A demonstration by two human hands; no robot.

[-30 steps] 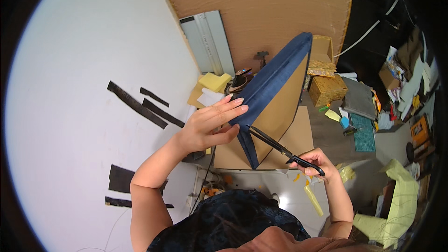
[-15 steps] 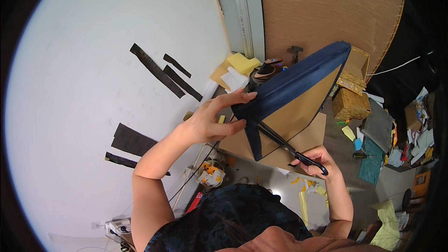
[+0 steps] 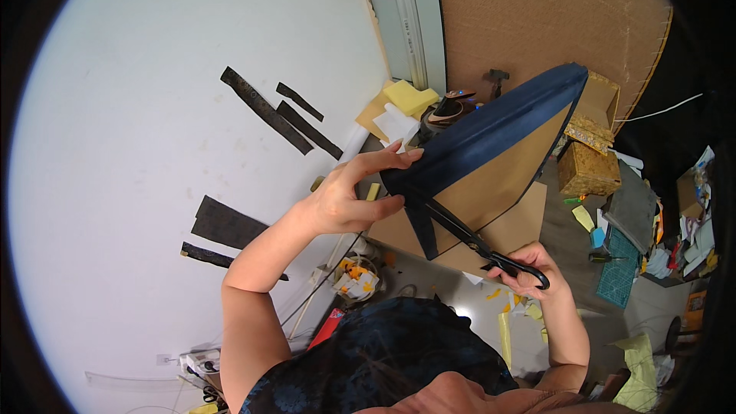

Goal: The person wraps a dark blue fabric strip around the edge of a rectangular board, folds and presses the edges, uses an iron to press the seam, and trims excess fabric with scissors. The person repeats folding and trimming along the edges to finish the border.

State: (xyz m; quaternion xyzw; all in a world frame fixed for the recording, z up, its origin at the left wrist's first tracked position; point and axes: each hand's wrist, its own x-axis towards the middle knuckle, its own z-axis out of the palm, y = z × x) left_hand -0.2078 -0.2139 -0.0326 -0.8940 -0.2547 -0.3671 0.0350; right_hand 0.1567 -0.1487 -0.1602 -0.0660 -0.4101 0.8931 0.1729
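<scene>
My left hand (image 3: 346,198) pinches the near left corner of a panel (image 3: 494,132) wrapped at its edge in dark blue material, with a tan board face showing inside. The panel is held tilted above the table. A strip of the blue material (image 3: 422,231) hangs down from that corner. My right hand (image 3: 534,270) is closed round the handles of black scissors (image 3: 469,238). Their blades point up and left to the hanging strip, near my left fingertips. Whether the blade tips are cutting into the material cannot be made out.
A brown board (image 3: 515,218) lies on the table under the panel. Beyond stand a hammer (image 3: 497,81), yellow sponge-like pieces (image 3: 412,96) and a wooden block (image 3: 589,169). A green cutting mat (image 3: 618,270) is at right. Dark strips (image 3: 264,111) hang on the white wall.
The whole view has shifted slightly, moving the surroundings a little to the right. Both hands keep their grips. The scissors look slightly more opened than before.
</scene>
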